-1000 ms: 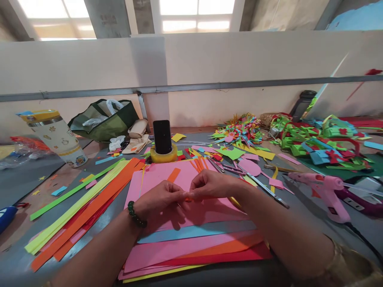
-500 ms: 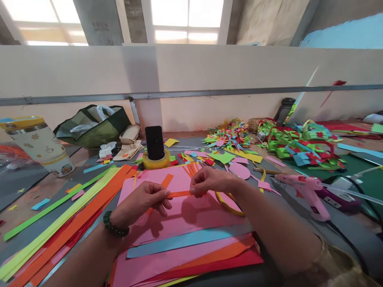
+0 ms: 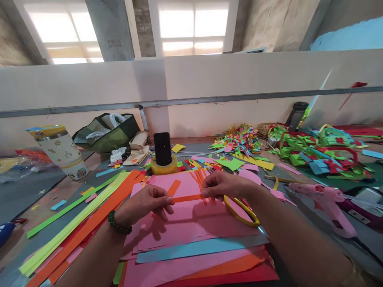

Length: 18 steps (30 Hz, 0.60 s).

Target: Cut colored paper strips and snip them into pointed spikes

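Observation:
An orange paper strip point(image 3: 188, 198) is stretched between my two hands, over a stack of pink paper sheets point(image 3: 191, 223). My left hand point(image 3: 151, 201) pinches its left end, and my right hand point(image 3: 223, 185) pinches its right end. Just behind the strip lies a short orange paper piece point(image 3: 174, 187). Several thin orange slivers point(image 3: 198, 178) fan out beside my right fingertips. Under my right wrist, yellow-handled scissors point(image 3: 239, 213) rest on the pink paper. A light blue strip point(image 3: 200, 248) crosses the stack nearer to me.
Long paper strips point(image 3: 86, 223) lie at the left, before a tumbler point(image 3: 61, 153). A phone point(image 3: 162, 148) leans upright on a yellow tape roll point(image 3: 164, 166). At the right are a pink glue gun point(image 3: 327, 199), a heap of paper cuttings point(image 3: 237, 139) and green paper baskets point(image 3: 323, 149).
My hands have drawn slightly apart, so more of the orange strip shows between them. The whole view has shifted, with things appearing further right and a little lower.

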{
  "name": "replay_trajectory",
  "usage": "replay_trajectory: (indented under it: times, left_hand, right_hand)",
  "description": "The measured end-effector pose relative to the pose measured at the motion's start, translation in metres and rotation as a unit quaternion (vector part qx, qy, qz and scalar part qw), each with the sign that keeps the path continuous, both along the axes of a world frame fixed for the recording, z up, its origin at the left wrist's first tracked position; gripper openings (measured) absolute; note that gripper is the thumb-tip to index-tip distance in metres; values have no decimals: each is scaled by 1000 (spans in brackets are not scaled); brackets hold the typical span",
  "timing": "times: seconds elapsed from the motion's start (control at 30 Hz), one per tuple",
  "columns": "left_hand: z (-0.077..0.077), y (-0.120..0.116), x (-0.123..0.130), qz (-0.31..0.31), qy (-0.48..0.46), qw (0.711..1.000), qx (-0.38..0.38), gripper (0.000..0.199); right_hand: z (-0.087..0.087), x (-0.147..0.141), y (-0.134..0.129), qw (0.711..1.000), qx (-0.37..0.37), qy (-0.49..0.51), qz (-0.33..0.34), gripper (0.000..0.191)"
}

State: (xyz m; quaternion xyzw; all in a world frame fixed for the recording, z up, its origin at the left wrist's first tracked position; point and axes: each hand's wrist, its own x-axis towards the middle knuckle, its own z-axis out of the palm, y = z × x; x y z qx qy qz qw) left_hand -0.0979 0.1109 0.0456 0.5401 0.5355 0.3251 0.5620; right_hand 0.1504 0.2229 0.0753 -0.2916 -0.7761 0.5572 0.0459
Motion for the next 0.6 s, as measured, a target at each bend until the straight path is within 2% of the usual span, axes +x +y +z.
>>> replay_trajectory:
  times: [0.23,0.37,0.47,0.53,0.6]
  left_hand:
    - [4,-2,-3,7,-10,1000,3,32]
    - [5,-1,-11,30,-25,999,10,30]
    - [6,2,-20,108,-63,991,49,30]
    - [6,5,-22,191,-120,971,79,30]
    - [4,7,-15,243,-168,952,83,33]
  right_hand:
    - [0,-2,0,1000,20,5,19,32]
    - [0,0,2,1000,25,19,4,32]
    - [0,2,7,997,37,47,-48,34]
    - [0,0,9,989,47,87,-109,37]
    - [-2,-6,6,976,54,134,-162,39]
